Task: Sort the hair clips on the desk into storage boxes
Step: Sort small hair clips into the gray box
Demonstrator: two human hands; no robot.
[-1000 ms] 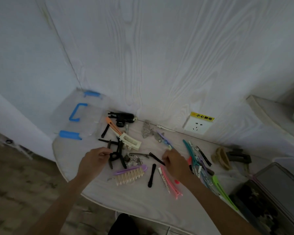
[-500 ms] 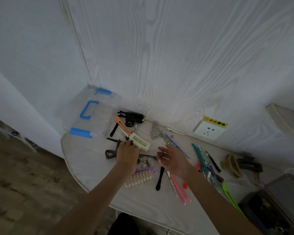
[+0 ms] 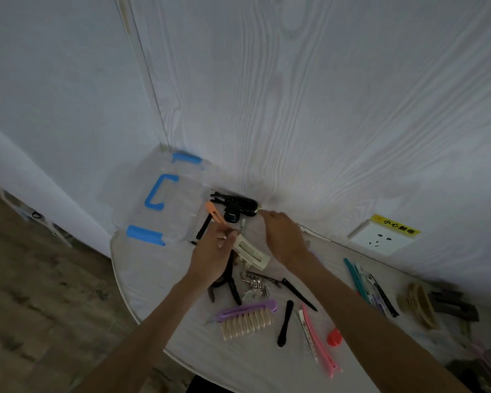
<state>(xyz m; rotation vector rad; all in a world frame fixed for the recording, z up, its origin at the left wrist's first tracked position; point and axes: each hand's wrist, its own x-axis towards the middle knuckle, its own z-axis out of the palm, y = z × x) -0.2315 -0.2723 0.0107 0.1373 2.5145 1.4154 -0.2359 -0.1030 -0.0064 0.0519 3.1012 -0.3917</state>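
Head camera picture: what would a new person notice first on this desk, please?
First, the two bare hands meeting at the far side of the desk: the left hand is at a cream claw clip, and the right hand reaches toward the black clips by the wall. Then the clear storage box with blue latches in the far left corner, and the purple comb clip and pink clip lying nearer.

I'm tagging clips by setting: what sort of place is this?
Probably a room in a home: a small cloth-covered desk pushed against a wood-grain wall, a wall socket just above it, and wood-look flooring.
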